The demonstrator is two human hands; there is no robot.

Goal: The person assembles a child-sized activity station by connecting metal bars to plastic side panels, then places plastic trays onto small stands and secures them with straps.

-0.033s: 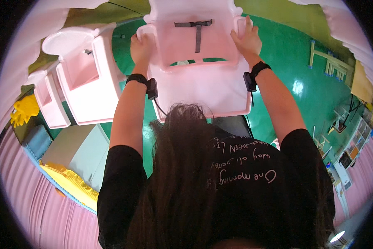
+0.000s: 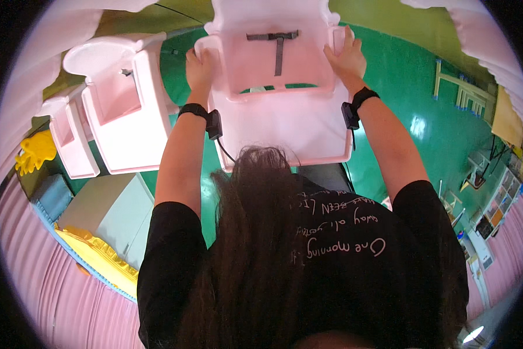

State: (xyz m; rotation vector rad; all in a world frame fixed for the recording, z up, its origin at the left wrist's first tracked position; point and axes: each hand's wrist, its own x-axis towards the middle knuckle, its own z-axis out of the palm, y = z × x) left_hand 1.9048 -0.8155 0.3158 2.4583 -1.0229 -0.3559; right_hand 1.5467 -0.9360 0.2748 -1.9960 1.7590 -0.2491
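A pale pink plastic high chair stands directly in front of me. Dark grey straps with a buckle lie across its seat. My left hand is closed round the chair's left armrest. On the opposite side, my right hand grips the right armrest, with its thumb on the inner side and the fingers over the outside. The undersides of both grips are hidden. Each wrist carries a black band with a small dark box.
Two more pink chairs stand to the left, the nearer one close to my left forearm. Beyond them are a yellow toy and a grey box-like piece. Pale wooden frames and a shelf stand to the right on green floor.
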